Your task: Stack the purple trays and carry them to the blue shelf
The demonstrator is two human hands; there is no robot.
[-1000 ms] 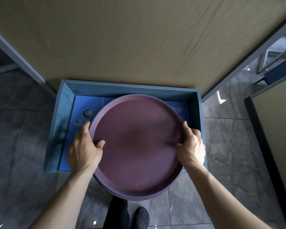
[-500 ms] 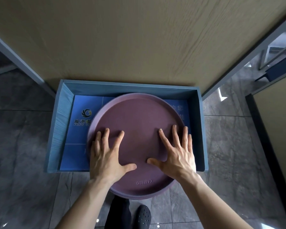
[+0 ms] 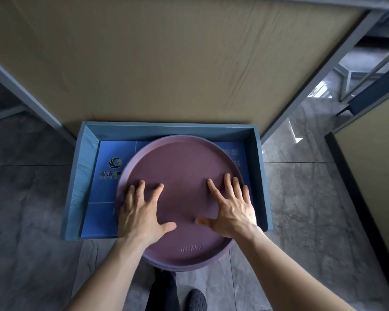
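Round purple trays [image 3: 180, 167] lie stacked in the blue shelf [image 3: 81, 176], a low blue box on the floor against a tan wall. The stack's near edge sticks out past the shelf's open front. My left hand [image 3: 142, 212] rests flat on the top tray's left half, fingers spread. My right hand [image 3: 231, 207] lies flat on its right half, fingers spread too. Neither hand grips the rim. A second rim shows under the top tray at the front.
The shelf's bottom is a blue sheet [image 3: 108, 176] with a logo and lettering. A tan panel [image 3: 166, 63] rises behind it between grey metal frames. Grey stone floor [image 3: 32, 221] surrounds the shelf. My dark shoe [image 3: 195, 299] is just below the trays.
My hands let go of the tray's rim and moved onto its flat surface, fingers spread. The trays slid deeper into the shelf.
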